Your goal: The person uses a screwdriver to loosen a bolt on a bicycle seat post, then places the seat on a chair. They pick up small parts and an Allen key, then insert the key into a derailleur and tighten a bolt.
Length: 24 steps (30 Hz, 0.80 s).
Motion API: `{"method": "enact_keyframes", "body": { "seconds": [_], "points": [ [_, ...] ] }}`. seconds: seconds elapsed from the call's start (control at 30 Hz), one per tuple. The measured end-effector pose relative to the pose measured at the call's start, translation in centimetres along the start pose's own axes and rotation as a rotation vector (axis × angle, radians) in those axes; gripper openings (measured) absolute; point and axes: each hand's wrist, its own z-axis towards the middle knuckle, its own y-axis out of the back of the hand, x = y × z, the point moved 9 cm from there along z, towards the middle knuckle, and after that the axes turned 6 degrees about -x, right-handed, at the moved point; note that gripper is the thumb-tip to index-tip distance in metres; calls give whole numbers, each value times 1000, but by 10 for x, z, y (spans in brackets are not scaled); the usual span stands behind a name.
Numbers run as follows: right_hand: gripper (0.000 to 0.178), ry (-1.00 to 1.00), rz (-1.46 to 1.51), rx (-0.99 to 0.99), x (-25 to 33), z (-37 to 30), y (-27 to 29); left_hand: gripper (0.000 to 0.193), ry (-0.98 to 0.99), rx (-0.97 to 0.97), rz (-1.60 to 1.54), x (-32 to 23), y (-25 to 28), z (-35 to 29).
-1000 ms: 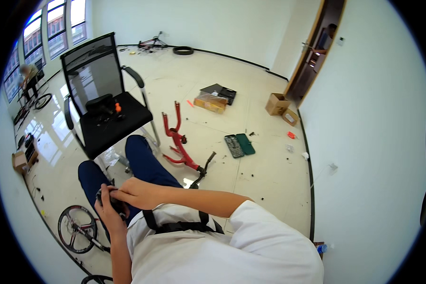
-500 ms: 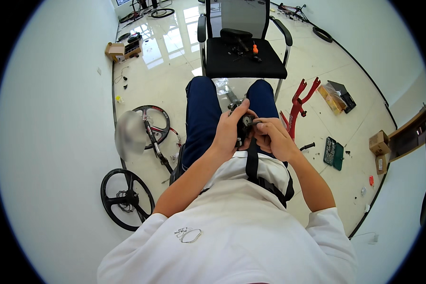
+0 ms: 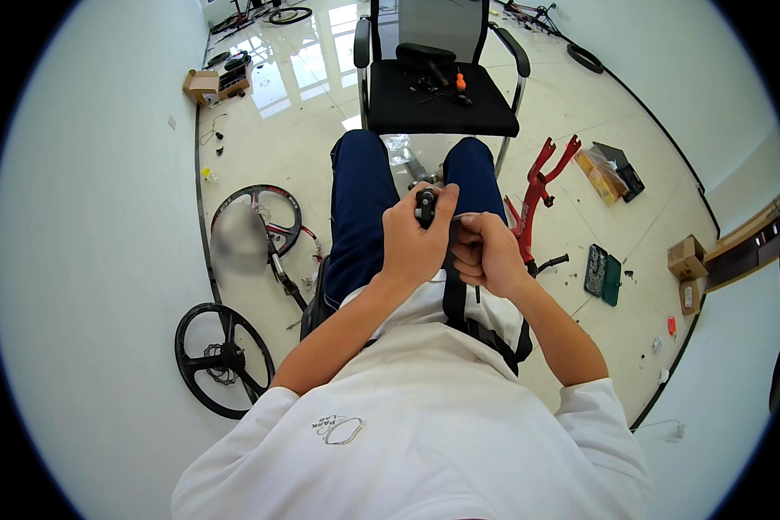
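Observation:
My left hand (image 3: 414, 236) is closed around a small black mechanical part (image 3: 425, 208), which looks like a bicycle brake caliper. Its thumb lies along the part's right side, and much of the part is hidden by the palm and fingers. Close beside it, my right hand (image 3: 492, 256) has its fingers curled round a thin dark rod (image 3: 477, 295), like a hex key, whose end sticks out below the fist. A thin light strip shows between the two hands. Both hands are above my lap, near a black strap (image 3: 455, 299) over my white shirt.
Facing me, a black office chair (image 3: 442, 117) carries a bicycle saddle (image 3: 425, 55) and an orange-handled tool (image 3: 461, 82). On the left are two wheels, one a black spoked wheel (image 3: 225, 360). To the right lie a red bicycle fork (image 3: 536, 186), a green tool case (image 3: 602, 276) and cardboard boxes (image 3: 686, 260).
My left hand has turned the black part, so its round face no longer shows. My right hand has drawn slightly away and down, and the rod now shows below it.

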Motion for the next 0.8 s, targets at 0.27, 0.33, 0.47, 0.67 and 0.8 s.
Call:
{"method": "enact_keyframes", "body": {
  "seconds": [0.27,0.33,0.47,0.67,0.8],
  "points": [
    [25,738,-954,-92,49,-15,-19,44,700,312,-325,34,-18,-21],
    [22,876,-1233,-62,53,-21,-25,44,794,393,-362,34,-23,-29],
    [21,981,-1723,32,56,-26,-30,46,958,570,-374,42,-37,-50],
    [22,1143,-1501,41,82,-34,-35,41,1125,617,-715,40,-47,-60],
    [28,627,-802,-294,84,-16,14,35,878,419,-569,29,-32,-37]
  ]
}}
